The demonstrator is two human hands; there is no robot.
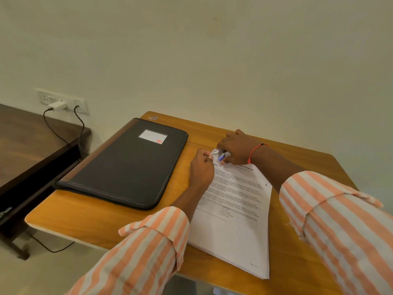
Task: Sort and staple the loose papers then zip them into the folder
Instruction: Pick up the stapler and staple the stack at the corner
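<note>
A stack of printed white papers point(236, 211) lies on the wooden table point(102, 220), right of centre. My left hand point(201, 169) pinches the stack's top left corner, lifting it slightly. My right hand point(238, 149) grips a small blue and silver stapler point(222, 156) at that same corner, mostly hidden under my fingers. A black zip folder point(127, 165) with a white label lies shut on the table's left half, apart from the papers.
A dark wooden desk point(27, 145) stands to the left, lower than the table. A wall socket with a white charger point(57, 105) and black cables sits above it. The wall runs right behind the table's far edge.
</note>
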